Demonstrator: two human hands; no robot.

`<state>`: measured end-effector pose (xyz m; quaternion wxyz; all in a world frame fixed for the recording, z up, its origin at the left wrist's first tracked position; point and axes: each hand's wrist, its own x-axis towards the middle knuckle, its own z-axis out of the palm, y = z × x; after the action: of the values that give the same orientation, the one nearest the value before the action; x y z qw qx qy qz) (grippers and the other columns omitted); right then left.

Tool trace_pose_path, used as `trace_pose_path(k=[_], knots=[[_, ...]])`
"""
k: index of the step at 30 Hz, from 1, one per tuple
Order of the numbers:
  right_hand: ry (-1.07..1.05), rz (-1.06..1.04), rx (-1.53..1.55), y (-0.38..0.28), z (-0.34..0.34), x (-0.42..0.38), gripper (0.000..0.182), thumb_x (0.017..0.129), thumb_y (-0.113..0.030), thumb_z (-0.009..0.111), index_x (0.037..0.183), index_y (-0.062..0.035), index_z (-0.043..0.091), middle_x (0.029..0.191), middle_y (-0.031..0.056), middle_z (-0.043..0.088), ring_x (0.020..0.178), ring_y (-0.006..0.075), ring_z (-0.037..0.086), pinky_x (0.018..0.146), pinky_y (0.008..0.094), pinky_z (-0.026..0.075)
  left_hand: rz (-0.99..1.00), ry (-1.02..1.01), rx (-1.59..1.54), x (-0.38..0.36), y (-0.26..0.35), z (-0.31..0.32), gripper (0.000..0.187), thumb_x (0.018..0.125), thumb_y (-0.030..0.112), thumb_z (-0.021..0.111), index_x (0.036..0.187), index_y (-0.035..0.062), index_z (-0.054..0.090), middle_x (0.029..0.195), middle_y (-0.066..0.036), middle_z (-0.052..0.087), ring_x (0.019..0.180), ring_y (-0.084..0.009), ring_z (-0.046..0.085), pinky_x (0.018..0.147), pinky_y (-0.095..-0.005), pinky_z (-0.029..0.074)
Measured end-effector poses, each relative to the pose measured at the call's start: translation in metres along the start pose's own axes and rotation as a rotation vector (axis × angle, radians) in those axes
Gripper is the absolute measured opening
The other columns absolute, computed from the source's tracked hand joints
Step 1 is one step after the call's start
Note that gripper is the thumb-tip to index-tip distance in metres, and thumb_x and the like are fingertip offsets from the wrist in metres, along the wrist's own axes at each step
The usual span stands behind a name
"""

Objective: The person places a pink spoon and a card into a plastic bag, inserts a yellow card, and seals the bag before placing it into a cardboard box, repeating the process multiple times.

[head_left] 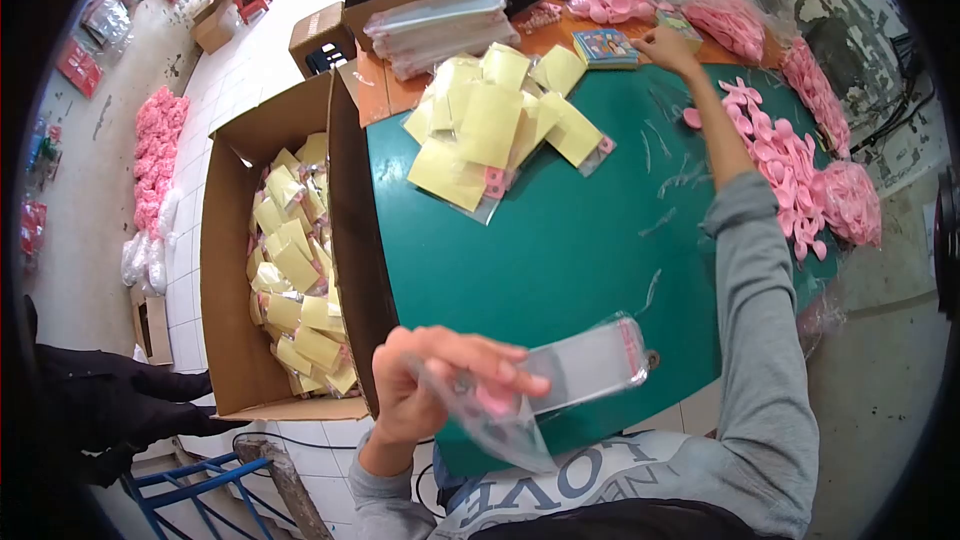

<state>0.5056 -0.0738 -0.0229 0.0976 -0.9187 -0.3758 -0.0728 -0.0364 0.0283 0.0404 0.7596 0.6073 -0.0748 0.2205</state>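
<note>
Near the front edge of the green table mat (520, 270), my left hand (430, 380) is closed on a clear plastic bag (590, 368). A pink piece (497, 398) shows through the film by my fingers; its exact shape is blurred. My right arm is stretched to the back of the table. There my right hand (665, 48) is closed, with bent fingertips at the right edge of a stack of colourful printed cards (606, 47). What lies between those fingertips is too small to make out. A second small card stack (680, 28) sits just behind that hand.
Filled bags with yellow cards (490, 125) are heaped at the back left. A cardboard box (345, 240) full of similar packets stands left. Loose pink spoons (775, 155) lie right, with bagged pink pieces (725, 25) behind. Flat clear bags (440, 25) are piled at the back.
</note>
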Motion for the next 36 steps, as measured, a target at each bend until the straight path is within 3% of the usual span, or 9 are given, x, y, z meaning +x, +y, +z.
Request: trace_pose_path(k=[1, 3, 7, 8, 14, 17, 19, 23, 36], knots=[[0.051, 0.043, 0.053, 0.003, 0.014, 0.016, 0.052, 0.083, -0.051, 0.053, 0.079, -0.0010, 0.069, 0.078, 0.0202, 0.066, 0.069, 0.0326, 0.063, 0.063, 0.0402, 0.048, 0.009, 0.028, -0.309, -0.005, -0.002, -0.005, 0.044, 0.098, 0.028, 0.040, 0.090, -0.0101, 0.060, 0.079, -0.028, 0.064, 0.080, -0.0362, 0.067, 0.088, -0.0447, 0.049], [0.024, 0.205, 0.023, -0.008, 0.028, 0.028, 0.049, 0.080, -0.048, 0.058, 0.088, -0.0008, 0.067, 0.092, 0.0211, 0.065, 0.084, 0.0347, 0.063, 0.071, 0.0438, 0.049, 0.117, 0.159, -0.548, -0.009, 0.000, -0.009, 0.046, 0.098, 0.030, 0.038, 0.090, -0.0092, 0.060, 0.081, -0.029, 0.064, 0.079, -0.0345, 0.067, 0.085, -0.0432, 0.051], [0.100, 0.351, 0.009, -0.053, 0.011, 0.002, 0.036, 0.082, -0.035, 0.059, 0.093, -0.0006, 0.065, 0.101, 0.0222, 0.063, 0.094, 0.0361, 0.062, 0.077, 0.0462, 0.049, -0.179, 0.120, -0.322, -0.019, 0.011, -0.016, 0.045, 0.099, 0.032, 0.038, 0.089, -0.0065, 0.060, 0.084, -0.027, 0.065, 0.077, -0.0294, 0.068, 0.076, -0.0367, 0.054], [0.325, 0.313, -0.080, -0.043, 0.027, 0.007, 0.024, 0.083, -0.020, 0.055, 0.091, -0.0010, 0.066, 0.100, 0.0217, 0.063, 0.094, 0.0368, 0.062, 0.076, 0.0470, 0.049, -0.263, 0.149, -0.269, -0.022, 0.010, -0.016, 0.045, 0.099, 0.032, 0.038, 0.089, -0.0062, 0.060, 0.084, -0.026, 0.066, 0.077, -0.0280, 0.068, 0.074, -0.0354, 0.054], [0.358, 0.010, -0.006, -0.022, 0.003, 0.000, 0.018, 0.079, -0.014, 0.057, 0.087, -0.0012, 0.067, 0.083, 0.0233, 0.063, 0.081, 0.0400, 0.061, 0.067, 0.0485, 0.047, -0.395, -0.011, -0.208, -0.002, -0.013, -0.013, 0.036, 0.099, 0.023, 0.038, 0.103, -0.0059, 0.059, 0.094, -0.017, 0.066, 0.088, -0.0188, 0.065, 0.072, -0.0234, 0.050], [0.647, -0.268, -0.098, -0.055, -0.045, -0.050, 0.020, 0.083, -0.014, 0.055, 0.093, -0.0016, 0.066, 0.076, 0.0196, 0.062, 0.066, 0.0314, 0.062, 0.062, 0.0406, 0.048, -0.533, 0.019, -0.175, 0.007, -0.015, -0.009, 0.036, 0.099, 0.024, 0.039, 0.107, -0.0054, 0.058, 0.094, -0.016, 0.067, 0.086, -0.0168, 0.064, 0.073, -0.0232, 0.050], [0.472, -0.183, 0.281, -0.099, -0.081, -0.104, 0.022, 0.086, -0.016, 0.056, 0.097, 0.0012, 0.064, 0.076, 0.0116, 0.062, 0.061, 0.0160, 0.059, 0.057, 0.0309, 0.047, -0.560, 0.020, -0.177, 0.009, -0.022, -0.010, 0.036, 0.099, 0.024, 0.040, 0.111, -0.0042, 0.058, 0.095, -0.015, 0.067, 0.085, -0.0136, 0.063, 0.075, -0.0224, 0.049], [-0.134, -0.133, 1.060, -0.190, -0.155, -0.235, 0.016, 0.087, -0.008, 0.057, 0.099, 0.0009, 0.061, 0.083, 0.0039, 0.061, 0.065, 0.0073, 0.055, 0.055, 0.0247, 0.046, -0.578, 0.055, -0.150, 0.009, -0.029, -0.004, 0.034, 0.099, 0.024, 0.041, 0.112, -0.0031, 0.058, 0.094, -0.013, 0.067, 0.084, -0.0107, 0.061, 0.074, -0.0215, 0.048], [-0.245, -0.356, 0.689, -0.216, -0.160, -0.322, 0.013, 0.076, -0.002, 0.064, 0.087, 0.0008, 0.060, 0.077, 0.0122, 0.059, 0.064, 0.0266, 0.059, 0.058, 0.0320, 0.046, -0.523, -0.172, 0.250, -0.002, -0.032, 0.012, 0.029, 0.094, 0.017, 0.052, 0.114, -0.0021, 0.059, 0.082, -0.009, 0.068, 0.074, -0.0095, 0.063, 0.069, -0.0250, 0.050]])
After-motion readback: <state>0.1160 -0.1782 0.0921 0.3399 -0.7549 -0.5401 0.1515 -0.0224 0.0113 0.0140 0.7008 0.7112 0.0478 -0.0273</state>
